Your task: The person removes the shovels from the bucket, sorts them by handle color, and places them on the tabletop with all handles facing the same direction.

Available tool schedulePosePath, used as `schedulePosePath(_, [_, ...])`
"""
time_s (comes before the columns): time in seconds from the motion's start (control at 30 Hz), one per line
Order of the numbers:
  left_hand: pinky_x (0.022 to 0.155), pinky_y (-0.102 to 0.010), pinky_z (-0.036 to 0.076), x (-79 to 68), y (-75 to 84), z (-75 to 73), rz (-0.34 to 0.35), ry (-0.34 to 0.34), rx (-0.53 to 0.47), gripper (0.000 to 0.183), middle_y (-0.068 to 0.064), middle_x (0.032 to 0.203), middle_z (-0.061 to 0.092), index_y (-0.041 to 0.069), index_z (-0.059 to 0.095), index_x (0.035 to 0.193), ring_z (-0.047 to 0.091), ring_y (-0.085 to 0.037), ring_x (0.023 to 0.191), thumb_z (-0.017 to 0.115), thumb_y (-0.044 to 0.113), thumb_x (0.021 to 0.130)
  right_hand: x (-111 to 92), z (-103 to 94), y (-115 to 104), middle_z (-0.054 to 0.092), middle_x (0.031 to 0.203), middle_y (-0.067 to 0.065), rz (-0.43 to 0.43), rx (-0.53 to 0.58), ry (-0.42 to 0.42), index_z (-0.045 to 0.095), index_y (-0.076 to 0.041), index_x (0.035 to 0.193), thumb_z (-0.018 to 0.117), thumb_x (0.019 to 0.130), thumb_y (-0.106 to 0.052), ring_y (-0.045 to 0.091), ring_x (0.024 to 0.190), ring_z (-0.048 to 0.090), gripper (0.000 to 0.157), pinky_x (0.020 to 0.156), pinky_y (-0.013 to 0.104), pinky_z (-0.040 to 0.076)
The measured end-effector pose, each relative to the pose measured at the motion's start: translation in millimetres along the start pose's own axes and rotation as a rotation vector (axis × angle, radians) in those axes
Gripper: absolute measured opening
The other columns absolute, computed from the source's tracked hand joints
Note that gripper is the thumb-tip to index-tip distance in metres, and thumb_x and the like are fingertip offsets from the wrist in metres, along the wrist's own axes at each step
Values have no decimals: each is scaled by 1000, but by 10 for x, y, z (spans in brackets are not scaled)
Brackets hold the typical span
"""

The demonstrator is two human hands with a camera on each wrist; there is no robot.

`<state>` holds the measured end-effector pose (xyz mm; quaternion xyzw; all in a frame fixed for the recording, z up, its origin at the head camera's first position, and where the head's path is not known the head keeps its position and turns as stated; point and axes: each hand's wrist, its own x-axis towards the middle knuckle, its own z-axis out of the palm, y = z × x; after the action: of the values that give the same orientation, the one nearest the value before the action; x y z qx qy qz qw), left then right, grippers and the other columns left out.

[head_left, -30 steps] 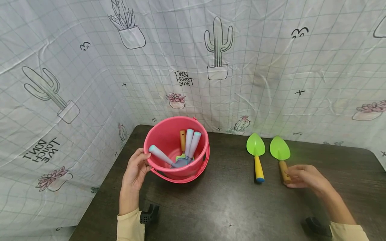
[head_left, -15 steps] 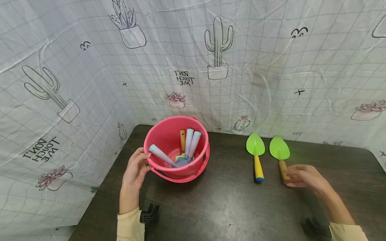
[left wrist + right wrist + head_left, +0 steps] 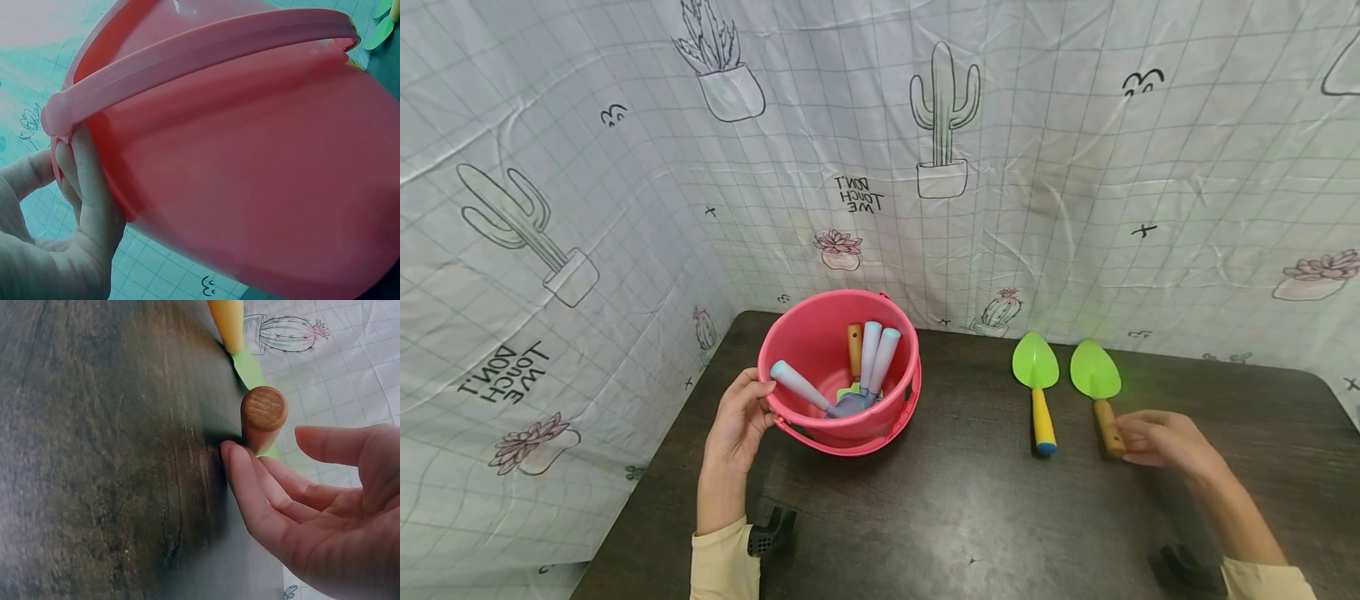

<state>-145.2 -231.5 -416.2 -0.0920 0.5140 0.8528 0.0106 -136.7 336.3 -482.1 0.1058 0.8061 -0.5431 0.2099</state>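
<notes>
At the left of the table a pink bucket [image 3: 842,429] stands with its bail [image 3: 212,56] lowered along the front. My left hand [image 3: 737,425] pinches its rim, the thumb inside and the other fingers outside. Inside lean several garden tools, among them a tool with a pale lilac handle [image 3: 800,387] and one with a wooden handle [image 3: 854,350]. On the right lies a green trowel [image 3: 1096,371] with a wooden grip [image 3: 265,409]. Beside that grip is my right hand [image 3: 1165,446], fingertips right at its side and thumb apart from it, fingers relaxed.
Left of the wooden-handled trowel lies another green trowel [image 3: 1036,367] with a yellow handle and blue end. Behind and to the left of the dark wooden table [image 3: 955,508] hangs a white curtain [image 3: 1037,233] with cactus drawings.
My right hand has shifted slightly right, its fingers easing off the wooden grip. The trowel stays lying in place. The left hand and bucket hold still.
</notes>
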Motion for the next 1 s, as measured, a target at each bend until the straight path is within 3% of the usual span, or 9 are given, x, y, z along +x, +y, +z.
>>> schedulePosePath(0.37, [59,-21,56,-4,3,-11,-12,57,60,7,-7,85,64,7,58,99,63,-13,66,54,2,101,0,-25,-9,71,114,16,16,5,-12,38,28,138,45,112,-26,8,90,70,60,85,37,62])
schedulePosePath(0.57, [67,-23,58,13,6,-2,12,108,110,10,-5,89,63,9,62,96,62,-15,73,57,11,104,-21,-17,11,72,111,13,-32,9,12,40,27,138,45,112,-26,5,88,70,59,83,34,62])
schedulePosePath(0.77, [69,-23,60,31,25,9,34,89,73,4,-8,96,62,3,58,104,64,-14,77,55,5,103,-40,13,-1,73,106,11,-58,30,36,42,28,135,46,111,-22,6,86,71,56,81,33,62])
schedulePosePath(1.0, [69,-25,61,25,55,-13,2,46,19,22,-10,103,63,-3,51,124,66,-15,76,50,-2,102,-55,39,-10,74,107,15,-64,20,63,40,28,136,46,111,-24,5,86,72,58,81,33,62])
